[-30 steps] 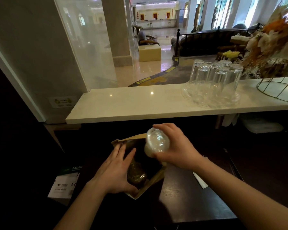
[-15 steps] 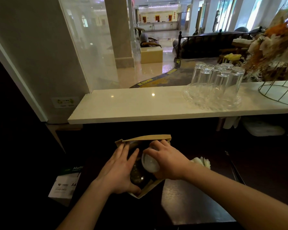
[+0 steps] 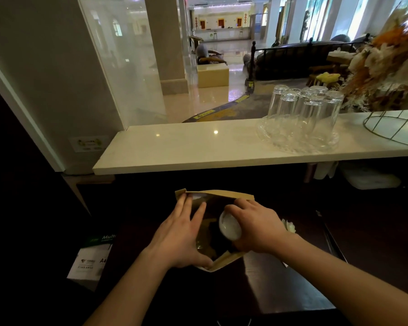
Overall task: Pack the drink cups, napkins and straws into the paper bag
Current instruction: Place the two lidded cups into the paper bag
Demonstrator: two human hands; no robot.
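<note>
The left hand (image 3: 178,238) lay spread, holding the paper bag (image 3: 222,196) open, while the right hand (image 3: 254,228) gripped a cup (image 3: 230,226) inside its mouth, best lowered upright beside the other cup.

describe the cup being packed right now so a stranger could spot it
Below the white marble counter, a brown paper bag stands open on the dark table. The right hand grips a clear lidded drink cup in its mouth, paler than the dark cup beside it.

Brown paper bag (image 3: 218,194), clear cup (image 3: 230,225) w/ white lid, cream marble counter (image 3: 186,147).
</note>
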